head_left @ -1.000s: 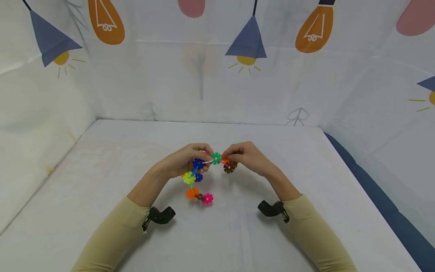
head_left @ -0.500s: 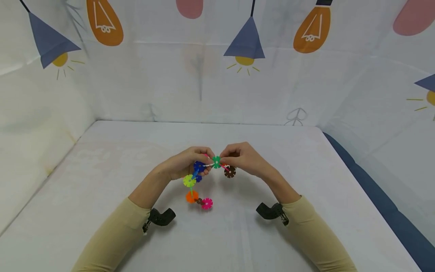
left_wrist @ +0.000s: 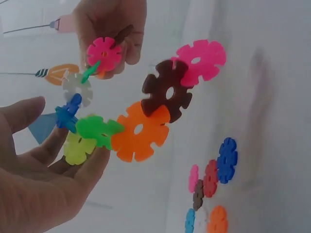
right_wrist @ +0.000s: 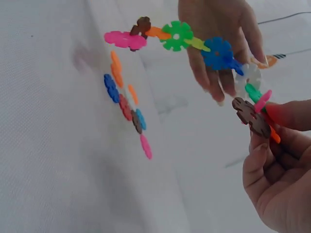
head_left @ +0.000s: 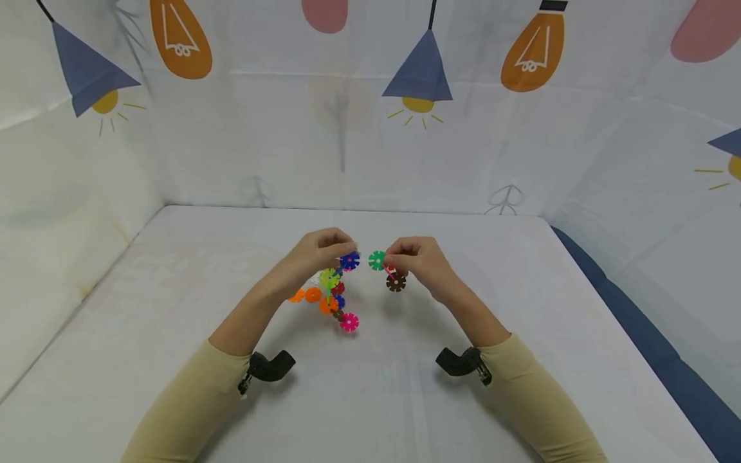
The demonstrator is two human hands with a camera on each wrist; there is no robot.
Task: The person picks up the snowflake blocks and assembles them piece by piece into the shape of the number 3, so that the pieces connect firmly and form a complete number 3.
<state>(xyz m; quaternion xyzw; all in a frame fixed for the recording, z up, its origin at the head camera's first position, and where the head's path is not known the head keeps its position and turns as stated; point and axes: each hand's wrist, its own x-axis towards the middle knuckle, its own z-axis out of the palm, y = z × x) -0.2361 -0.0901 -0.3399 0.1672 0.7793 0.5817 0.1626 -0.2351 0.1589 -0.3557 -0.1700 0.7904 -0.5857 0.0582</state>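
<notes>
A chain of notched plastic discs hangs between the hands. My right hand (head_left: 425,267) (right_wrist: 286,165) pinches its upper end, where green (head_left: 377,260), pink and brown (head_left: 396,281) discs meet. From there it runs through a white disc (left_wrist: 77,90), blue discs (head_left: 350,260), yellow (head_left: 330,278) and green (left_wrist: 99,131) discs, then orange (left_wrist: 141,131) and brown (left_wrist: 167,91) to a pink disc (head_left: 349,322) at the free end. My left hand (head_left: 315,257) (left_wrist: 48,179) is beside the blue and yellow discs, thumb apart from the fingers; any light touch is unclear.
Several loose discs lie on the white table (head_left: 382,399) beyond the chain, among them orange (head_left: 313,294), red (right_wrist: 125,107), blue (left_wrist: 227,160), brown (right_wrist: 137,122) and pink (right_wrist: 146,146). Patterned white cloth (head_left: 278,128) stands behind. Black wrist cameras (head_left: 272,366) jut inward from both sleeves.
My left hand has moved up and slightly left, its thumb off the chain near the green disc. The right hand has shifted slightly right with the green disc. Loose discs have come into view.
</notes>
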